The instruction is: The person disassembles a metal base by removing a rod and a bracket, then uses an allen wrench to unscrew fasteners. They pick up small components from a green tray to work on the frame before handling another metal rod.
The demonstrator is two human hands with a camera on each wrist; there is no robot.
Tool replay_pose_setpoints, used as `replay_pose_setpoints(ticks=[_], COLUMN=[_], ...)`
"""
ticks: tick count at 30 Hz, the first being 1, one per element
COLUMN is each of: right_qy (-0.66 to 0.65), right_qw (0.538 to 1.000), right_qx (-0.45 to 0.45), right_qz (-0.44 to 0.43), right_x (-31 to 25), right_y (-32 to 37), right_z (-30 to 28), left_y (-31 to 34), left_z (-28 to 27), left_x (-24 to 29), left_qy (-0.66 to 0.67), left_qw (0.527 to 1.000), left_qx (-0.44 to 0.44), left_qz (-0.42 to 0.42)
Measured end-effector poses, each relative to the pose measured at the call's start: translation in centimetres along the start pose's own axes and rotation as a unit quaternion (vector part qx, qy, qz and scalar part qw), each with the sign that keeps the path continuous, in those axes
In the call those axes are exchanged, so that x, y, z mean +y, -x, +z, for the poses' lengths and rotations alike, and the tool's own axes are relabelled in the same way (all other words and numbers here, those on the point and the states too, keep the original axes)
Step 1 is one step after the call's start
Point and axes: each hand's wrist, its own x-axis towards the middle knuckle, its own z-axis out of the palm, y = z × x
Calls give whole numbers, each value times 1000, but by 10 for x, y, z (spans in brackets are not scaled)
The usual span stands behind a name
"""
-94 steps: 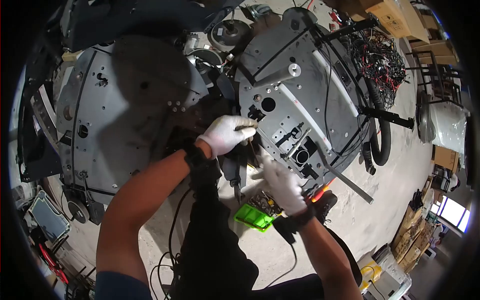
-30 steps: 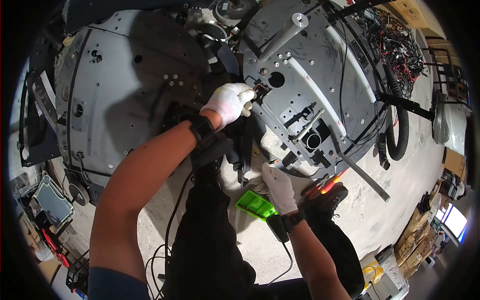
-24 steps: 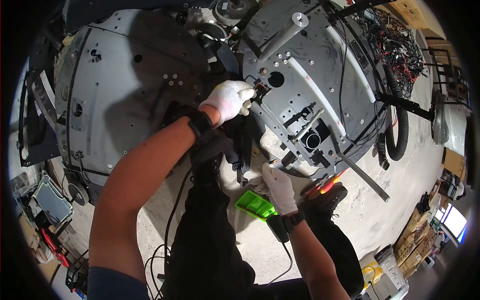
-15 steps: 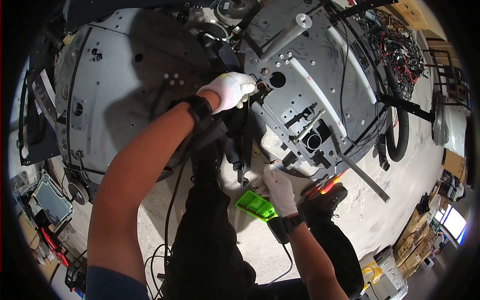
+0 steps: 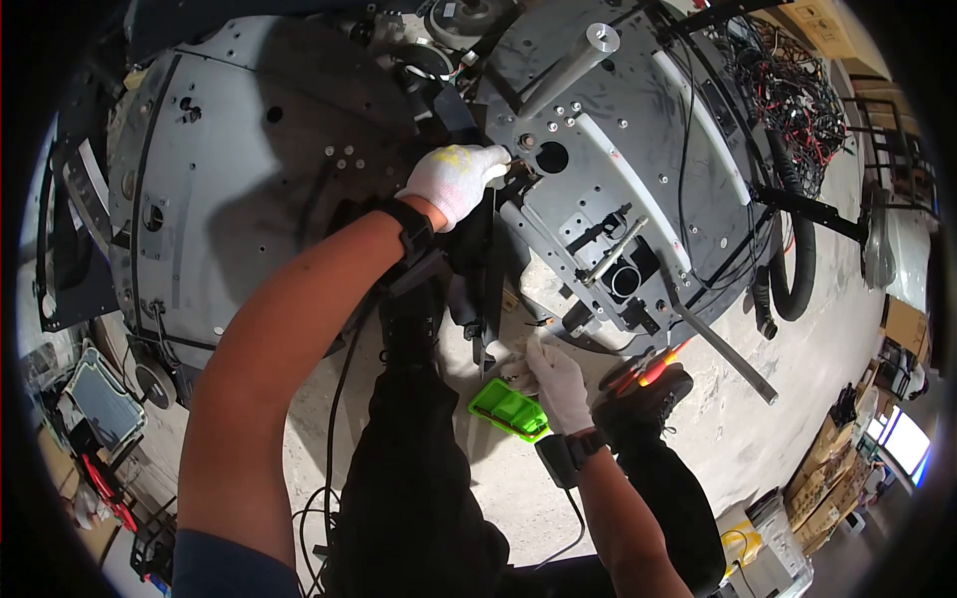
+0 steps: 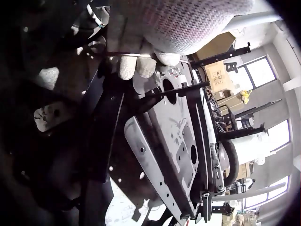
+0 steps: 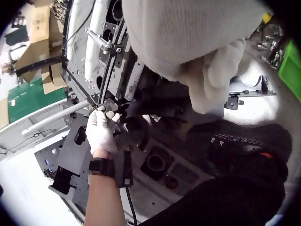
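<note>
My gloved left hand (image 5: 454,184) pinches a thin rod (image 6: 113,53) at the near left edge of the right-hand grey metal plate (image 5: 638,149), beside a round hole. In the left wrist view its fingertips (image 6: 146,67) curl over the rod; the rod's far end is hard to make out. My gloved right hand (image 5: 560,387) hangs with loosely bent fingers just above and right of a green tray (image 5: 506,407); nothing shows in it. In the right wrist view its fingers (image 7: 207,92) droop downward.
Another grey plate (image 5: 209,199) lies left. A silver tube (image 5: 573,70) stands on the right plate, and a bar (image 5: 728,354) juts out at its lower right. Red-yellow pliers (image 5: 658,369) lie by a shoe. Tangled wires (image 5: 788,120) and a black hose (image 5: 795,269) are at right.
From curled fingers facing the plate edge, my left hand has turned, its back now more upward. My right hand has drawn down from the plate edge to beside the green tray, its fingers less spread.
</note>
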Motion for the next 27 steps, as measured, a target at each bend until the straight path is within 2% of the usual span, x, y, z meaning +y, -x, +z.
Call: replay_pose_setpoints(ticks=[2, 4, 7, 8, 10, 12, 15, 18, 19, 22, 25, 27], right_qy=[-5, -19, -26, -26, -32, -41, -41, -35, -33, -36, -42, -46], right_qw=[1000, 1000, 999, 999, 999, 999, 999, 999, 999, 999, 999, 999], right_qx=[1, 9, 7, 8, 13, 10, 9, 19, 18, 22, 26, 26], right_qz=[-2, 8, 20, 20, 24, 21, 12, 4, 1, 3, 6, 7], right_x=[0, -1, -2, -2, -2, 4, 1, 3, 4, 3, 7, 8], right_y=[0, 2, 3, 3, 6, 3, 6, 7, 7, 7, 5, 5], right_z=[0, 0, -2, -3, -5, -8, -7, -9, -10, -10, -12, -13], left_y=[0, 0, 2, 2, 2, 0, -8, -7, -10, -25, -30, -29], left_z=[-2, -10, -16, -17, -20, -32, -42, -50, -46, -31, -27, -32], left_x=[3, 13, 16, 15, 13, 29, 43, 59, 54, 30, 25, 32], left_qy=[0, -30, -80, -80, -78, -91, -154, -192, -191, -78, -23, -109], left_qw=[1000, 997, 993, 993, 995, 994, 975, 958, 958, 960, 952, 942], left_qx=[15, -62, -84, -84, -19, -48, -158, -203, -204, -266, -293, -316], left_qz=[21, -35, -1, 0, 66, 45, -37, -62, -61, -49, -88, -22])
